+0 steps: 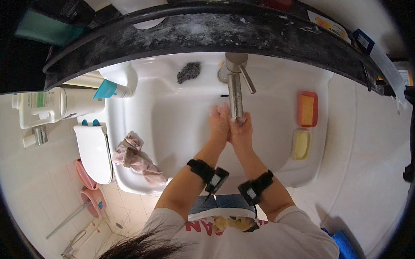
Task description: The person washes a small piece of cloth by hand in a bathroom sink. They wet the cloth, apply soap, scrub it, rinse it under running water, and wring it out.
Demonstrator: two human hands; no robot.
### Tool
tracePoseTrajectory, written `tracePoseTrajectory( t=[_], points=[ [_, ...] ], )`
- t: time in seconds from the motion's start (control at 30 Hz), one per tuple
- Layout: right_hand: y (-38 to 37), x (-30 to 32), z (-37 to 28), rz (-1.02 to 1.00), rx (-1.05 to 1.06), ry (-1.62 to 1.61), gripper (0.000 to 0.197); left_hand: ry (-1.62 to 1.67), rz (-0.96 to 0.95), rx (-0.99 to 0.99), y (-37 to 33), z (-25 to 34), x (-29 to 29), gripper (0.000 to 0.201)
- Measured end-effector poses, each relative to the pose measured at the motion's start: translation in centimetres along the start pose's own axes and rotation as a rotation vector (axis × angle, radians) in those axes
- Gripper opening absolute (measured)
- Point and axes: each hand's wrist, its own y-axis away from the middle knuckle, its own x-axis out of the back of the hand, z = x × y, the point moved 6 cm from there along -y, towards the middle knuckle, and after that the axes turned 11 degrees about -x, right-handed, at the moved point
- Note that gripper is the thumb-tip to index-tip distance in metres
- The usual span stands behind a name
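Observation:
My left hand [219, 124] and my right hand [242, 134] are side by side, touching, beneath the spout of a metal tap [235, 96] over a white washbasin [180, 121]. The left fingers reach forward, slightly apart, with nothing visible in them. Part of the right hand is hidden by the spout; its visible fingers look loosely extended, and no object shows in it. Whether water is running cannot be made out clearly. The tap's lever [248, 80] points toward the right. Black straps with small devices are on both my forearms.
A crumpled pinkish cloth [138, 160] lies on the basin's left rim, a dark scouring pad [189, 72] at the back. On the right are an orange soap bar [308, 110] in a red dish and a yellowish soap [302, 144]. A dark shelf [197, 32] overhangs the back; bottles [82, 102] stand left.

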Motion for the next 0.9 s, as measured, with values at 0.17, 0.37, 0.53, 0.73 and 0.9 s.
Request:
tracePoseTrajectory(
  t=[0.17,0.37,0.53,0.73,0.9],
  points=[
    [-0.4,-0.1,-0.3,0.104,-0.001,-0.226,0.017,-0.281,-0.167,-0.093,-0.3,1.2,-0.7,0.028],
    [-1.5,-0.3,0.9,0.045,-0.175,-0.179,0.024,-0.636,-0.275,-0.036,-0.5,1.4,-0.8,0.038],
    [-3.5,-0.9,3.1,-0.078,-0.11,-0.067,0.023,0.005,-0.089,0.107,-1.1,1.4,1.5,0.034],
    [-3.6,-0.3,2.8,-0.131,0.088,0.196,0.03,-0.16,-0.066,-0.155,-0.6,2.0,4.1,0.031],
    [-0.8,-1.3,2.0,-0.28,-0.191,-0.217,0.032,0.146,-0.147,0.098,1.7,-0.6,3.4,0.038]
  ],
)
